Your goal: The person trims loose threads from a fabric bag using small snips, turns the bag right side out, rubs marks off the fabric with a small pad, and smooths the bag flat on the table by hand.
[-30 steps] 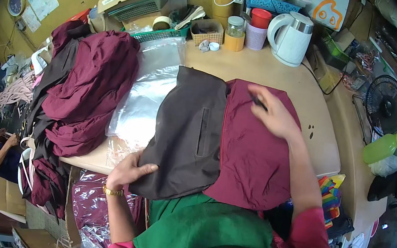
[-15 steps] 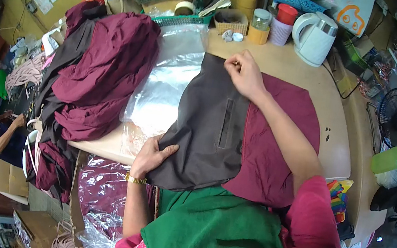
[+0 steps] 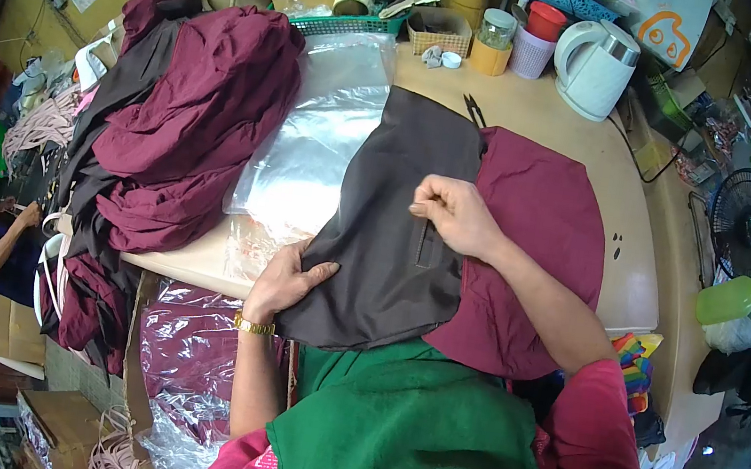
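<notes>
Can't see top of pocket slit under right hand, near end of black tool beyond, or anything inside pinch

The two-tone garment is matt cloth, smooth where dark, finely creased where maroon. The clear bags look like glossy plastic (crinkled, throwing back white glare), the surface smooth with faint sheen, the kettle plastic-looking with a shiny, metal-looking lid.

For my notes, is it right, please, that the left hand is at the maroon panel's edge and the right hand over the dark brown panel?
Not the maroon panel: the head view shows the left hand at the dark brown panel's edge; the right hand is over that panel.
</notes>
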`<state>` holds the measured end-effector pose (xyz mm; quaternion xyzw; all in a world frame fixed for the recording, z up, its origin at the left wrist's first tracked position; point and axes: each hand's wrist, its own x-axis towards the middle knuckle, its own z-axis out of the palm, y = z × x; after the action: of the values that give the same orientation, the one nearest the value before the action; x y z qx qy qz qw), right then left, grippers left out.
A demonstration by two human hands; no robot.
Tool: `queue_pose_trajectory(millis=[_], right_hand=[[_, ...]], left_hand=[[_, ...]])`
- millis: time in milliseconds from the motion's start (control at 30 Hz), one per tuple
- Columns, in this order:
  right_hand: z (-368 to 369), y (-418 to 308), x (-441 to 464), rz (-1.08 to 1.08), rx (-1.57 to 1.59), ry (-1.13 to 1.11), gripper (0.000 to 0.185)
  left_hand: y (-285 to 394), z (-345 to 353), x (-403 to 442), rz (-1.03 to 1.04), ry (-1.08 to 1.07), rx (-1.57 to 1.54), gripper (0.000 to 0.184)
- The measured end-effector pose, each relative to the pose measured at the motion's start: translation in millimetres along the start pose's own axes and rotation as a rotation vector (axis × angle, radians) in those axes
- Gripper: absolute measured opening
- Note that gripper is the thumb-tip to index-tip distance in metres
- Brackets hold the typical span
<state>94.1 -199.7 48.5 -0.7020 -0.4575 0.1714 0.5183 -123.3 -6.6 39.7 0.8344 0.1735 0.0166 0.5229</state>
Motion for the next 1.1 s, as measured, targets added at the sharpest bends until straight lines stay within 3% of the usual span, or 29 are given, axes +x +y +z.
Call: queue_pose_trajectory(millis=[100,133,167,200,233,300,333,400,467,500,533,600,700,767,833,900,967,1033,1100], right_hand=[[8,-57,-2,0.116,0.549,-0.322,0.034],[9,-66,8,-0.155,0.286,-0.406,0.029],[11,-64,16,-0.338,-0.012,-0.351,0.034],[12,-58,23,-0.515,-0.315,-0.286,0.047],[12,-45,31,-0.414,-0.35,-0.481,0.074],[8,-16,42,-0.412,-0.769,-0.638,0.053],[2,-10,47,-0.405,-0.93,-0.655,0.045],[-34,-6,52,-0.339,-1.099,-0.43,0.033],[-72,-7,57,-0.075,-1.33,-0.232,0.031],[-94,-7,62,-0.003,-1.293,-0.176,0.029],[-112,-9,70,0.067,-1.256,-0.119,0.028],[-134,-53,81,0.166,-0.902,0.128,0.028],[-172,-85,116,-0.289,-0.501,0.561,0.032],[-186,-158,99,-0.408,-0.545,0.643,0.034],[-177,-202,56,-0.516,-0.439,0.483,0.038],[-179,-198,34,-0.572,-0.466,0.351,0.044],[-194,-154,6,-0.517,-0.519,0.189,0.045],[-189,-86,-27,-0.286,-0.518,0.044,0.035],[-162,-37,-54,-0.014,-0.577,0.049,0.023]], left_hand=[[2,2,-2,-0.021,-0.032,-0.107,0.052],[14,3,-7,0.02,-0.063,-0.164,0.056],[23,5,-10,0.064,-0.094,-0.219,0.061],[21,9,-11,0.118,-0.182,-0.241,0.067],[33,12,-17,0.14,-0.216,-0.146,0.066],[59,11,-32,0.29,-0.203,-0.008,0.059],[66,1,-39,0.131,-0.33,-0.076,0.049],[77,-22,-58,0.135,-0.287,-0.041,0.034],[59,-45,-68,0.018,-0.169,0.009,0.024],[59,-49,-67,-0.115,0.019,-0.127,0.017],[32,-62,-57,0.008,0.136,-0.165,0.016],[24,-77,-31,0.273,0.412,-0.553,0.028],[72,-108,-27,0.635,0.554,-0.962,0.041],[47,-157,-36,0.996,0.591,-1.179,0.05],[85,-139,-52,1.15,1.122,-0.305,0.058],[107,-116,-60,1.168,0.759,-0.961,0.06],[97,-106,-48,1.241,0.192,-0.542,0.031],[84,-80,-44,0.97,-0.152,-0.442,0.021],[72,-41,-48,0.492,-0.201,-0.536,0.022]])
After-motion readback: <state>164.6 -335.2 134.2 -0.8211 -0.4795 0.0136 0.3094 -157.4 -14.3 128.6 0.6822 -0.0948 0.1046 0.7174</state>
